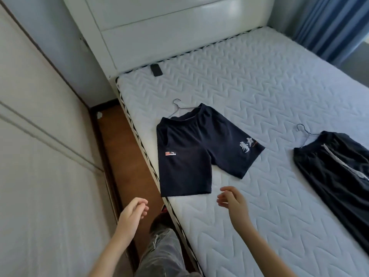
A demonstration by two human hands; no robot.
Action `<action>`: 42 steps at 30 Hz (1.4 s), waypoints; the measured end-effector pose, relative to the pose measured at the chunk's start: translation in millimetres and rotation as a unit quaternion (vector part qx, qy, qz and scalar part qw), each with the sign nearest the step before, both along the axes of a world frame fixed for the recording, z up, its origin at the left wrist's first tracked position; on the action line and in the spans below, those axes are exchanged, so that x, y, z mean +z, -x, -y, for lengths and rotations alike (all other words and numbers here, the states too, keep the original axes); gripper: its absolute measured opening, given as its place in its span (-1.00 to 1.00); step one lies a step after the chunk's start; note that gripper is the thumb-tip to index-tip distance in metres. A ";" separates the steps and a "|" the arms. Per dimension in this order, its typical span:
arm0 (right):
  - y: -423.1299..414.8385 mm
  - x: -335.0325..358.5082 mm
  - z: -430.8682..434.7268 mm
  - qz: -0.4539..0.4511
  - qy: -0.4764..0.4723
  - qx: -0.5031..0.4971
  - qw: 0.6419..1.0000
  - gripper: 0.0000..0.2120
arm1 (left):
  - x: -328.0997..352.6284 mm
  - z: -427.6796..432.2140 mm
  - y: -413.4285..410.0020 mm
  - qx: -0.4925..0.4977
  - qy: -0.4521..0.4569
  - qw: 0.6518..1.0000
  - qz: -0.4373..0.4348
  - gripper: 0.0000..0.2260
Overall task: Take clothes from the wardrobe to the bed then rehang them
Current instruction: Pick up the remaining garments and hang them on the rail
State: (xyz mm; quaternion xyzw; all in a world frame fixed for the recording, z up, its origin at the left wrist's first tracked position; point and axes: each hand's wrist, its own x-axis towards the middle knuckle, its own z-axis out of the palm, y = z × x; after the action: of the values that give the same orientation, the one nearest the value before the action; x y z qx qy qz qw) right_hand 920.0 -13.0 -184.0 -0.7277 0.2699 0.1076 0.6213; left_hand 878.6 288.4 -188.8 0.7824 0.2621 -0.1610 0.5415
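Nearest: left hand [132, 211] hangs over the brown wood floor [127, 156], fingers loosely curled, holding nothing. Right hand [232, 200] hovers over the mattress [259, 86] edge, fingers relaxed and slightly bent, also empty, just short of the shorts' hem. A grey trouser leg [159, 254] shows between the forearms.

Navy shorts [199, 150] lie flat on the quilted, wave-stitched mattress near its left edge, soft knit, with a white print on one leg; a thin wire hanger [179, 107] pokes from the waistband. To the right, well apart, is a black garment [339, 176] with a pale drawstring [339, 162] on a second hanger [305, 132].

Farther: small dark flat object [156, 69], glossy white headboard [169, 27], pleated blue curtain [329, 27]. Pale wardrobe door [40, 156] at left.
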 end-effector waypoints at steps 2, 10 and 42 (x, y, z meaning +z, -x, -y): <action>-45.6 -17.1 -10.4 0.000 0.019 -0.024 1.000 -0.76 | -11.5 -10.0 -66.3 -0.039 -0.007 0.999 -0.014 -0.82; -233.5 -165.5 -33.3 -0.002 0.195 -0.069 0.978 -0.71 | -125.4 -34.7 -357.8 -0.149 -0.054 0.987 -0.035 -0.85; -317.9 -396.4 -41.0 -0.036 0.549 0.037 0.834 -0.44 | -317.3 24.3 -655.1 -0.229 -0.210 0.950 -0.017 -0.74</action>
State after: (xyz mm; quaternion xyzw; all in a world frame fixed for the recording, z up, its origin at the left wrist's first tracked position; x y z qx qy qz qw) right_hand 1238.0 28.0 -580.4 -0.9543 0.2799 -0.0091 0.1047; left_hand 1533.7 264.0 -506.1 0.9144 0.1130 -0.2356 0.3091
